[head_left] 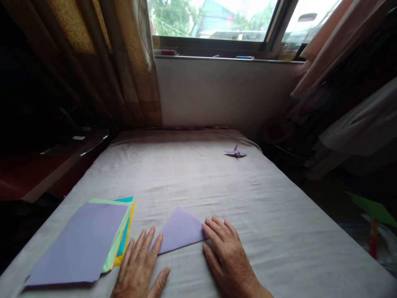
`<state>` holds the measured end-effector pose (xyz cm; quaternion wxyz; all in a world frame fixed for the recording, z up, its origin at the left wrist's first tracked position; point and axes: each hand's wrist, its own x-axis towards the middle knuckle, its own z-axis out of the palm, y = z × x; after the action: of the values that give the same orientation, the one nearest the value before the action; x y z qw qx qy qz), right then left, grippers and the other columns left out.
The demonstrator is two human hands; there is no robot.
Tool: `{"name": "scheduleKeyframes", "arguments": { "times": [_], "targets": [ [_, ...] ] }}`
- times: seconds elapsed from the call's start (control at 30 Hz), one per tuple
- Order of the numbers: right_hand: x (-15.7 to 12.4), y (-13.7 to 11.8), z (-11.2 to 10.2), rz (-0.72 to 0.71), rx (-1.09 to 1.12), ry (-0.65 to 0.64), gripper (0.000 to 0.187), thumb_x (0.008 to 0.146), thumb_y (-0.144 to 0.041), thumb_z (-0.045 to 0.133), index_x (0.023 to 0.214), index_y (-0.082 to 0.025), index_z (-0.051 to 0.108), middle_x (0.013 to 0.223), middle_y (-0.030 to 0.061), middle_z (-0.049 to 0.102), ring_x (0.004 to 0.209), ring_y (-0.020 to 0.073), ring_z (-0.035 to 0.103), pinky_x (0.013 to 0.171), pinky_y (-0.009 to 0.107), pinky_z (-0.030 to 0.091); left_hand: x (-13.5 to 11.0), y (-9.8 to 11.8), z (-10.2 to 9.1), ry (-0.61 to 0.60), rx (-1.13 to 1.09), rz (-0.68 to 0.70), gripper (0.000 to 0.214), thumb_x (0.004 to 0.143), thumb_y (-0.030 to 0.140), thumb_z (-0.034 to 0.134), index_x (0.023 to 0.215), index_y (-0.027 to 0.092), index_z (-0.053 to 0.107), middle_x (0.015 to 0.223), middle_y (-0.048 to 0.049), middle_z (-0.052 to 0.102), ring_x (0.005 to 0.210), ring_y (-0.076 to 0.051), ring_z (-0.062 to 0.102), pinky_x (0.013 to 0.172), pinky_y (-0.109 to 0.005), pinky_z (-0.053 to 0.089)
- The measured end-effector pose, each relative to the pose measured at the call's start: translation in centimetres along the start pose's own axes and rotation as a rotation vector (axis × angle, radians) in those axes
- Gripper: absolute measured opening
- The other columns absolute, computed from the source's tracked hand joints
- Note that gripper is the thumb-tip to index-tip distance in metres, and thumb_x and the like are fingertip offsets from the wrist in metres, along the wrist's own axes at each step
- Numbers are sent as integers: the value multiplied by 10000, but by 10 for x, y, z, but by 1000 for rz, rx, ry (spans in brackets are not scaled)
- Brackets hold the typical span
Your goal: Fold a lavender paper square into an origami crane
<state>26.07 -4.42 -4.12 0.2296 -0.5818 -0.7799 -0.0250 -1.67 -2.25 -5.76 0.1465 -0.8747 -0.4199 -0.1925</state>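
Observation:
A sheet of purple paper (181, 231), folded into a triangle, lies on the bed sheet with its peak pointing away from me. My left hand (139, 260) rests flat at the triangle's left corner, fingers stretched out and the index fingertip over the paper. At the right corner, the fingertips of my right hand (228, 252) touch the paper; its fingers are extended and lie close together. Both hands press from above, and neither grips the paper. Left of my left hand is a stack of coloured paper (80, 240), purple on top with green, blue and yellow edges showing.
A folded purple paper crane (236, 153) stands near the far right of the bed (173, 165). A dark red table (40, 165) is at the left. Curtains (133, 62) hang beside the window, and clothes (359, 120) hang at the right.

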Motion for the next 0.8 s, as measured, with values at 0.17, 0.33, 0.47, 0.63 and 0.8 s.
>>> {"name": "scheduleKeyframes", "arguments": {
  "times": [0.17,0.33,0.47,0.63,0.8],
  "targets": [
    [1,-4,-4,16,87,5,401,901,-166,493,1297,-198,551,1307,98,630,1257,270,538,1077,519,372,9,7,-9,58,-103,-69,619,969,402,448,1529,199,278,1388,-79,581,1329,-246,480,1183,-434,241],
    [2,-4,-2,15,86,28,385,900,-177,506,1279,-184,570,1294,110,636,1240,277,547,1071,517,377,12,7,-9,45,-169,-53,554,958,310,489,1479,173,362,1359,-97,597,1296,-245,506,1174,-464,257],
    [3,-5,-1,18,64,44,387,885,-181,532,1268,-179,587,1284,119,641,1229,279,555,1063,504,390,16,9,-12,93,-236,-44,461,952,230,497,1407,180,443,1292,-104,633,1233,-246,555,1132,-487,329],
    [3,-6,0,7,42,68,383,891,-192,534,1269,-180,592,1254,122,656,1196,273,579,1043,484,419,24,13,-21,197,-308,-9,446,941,135,504,1381,190,461,1083,-79,705,1022,-205,659,1078,-476,407],
    [2,-3,3,-6,36,118,395,910,-229,529,1298,-162,568,1249,137,653,1175,279,590,1017,483,448,32,18,-32,309,-346,56,469,910,141,595,1358,188,466,1069,-68,728,1092,-217,650,1138,-523,332]
  ]
}}
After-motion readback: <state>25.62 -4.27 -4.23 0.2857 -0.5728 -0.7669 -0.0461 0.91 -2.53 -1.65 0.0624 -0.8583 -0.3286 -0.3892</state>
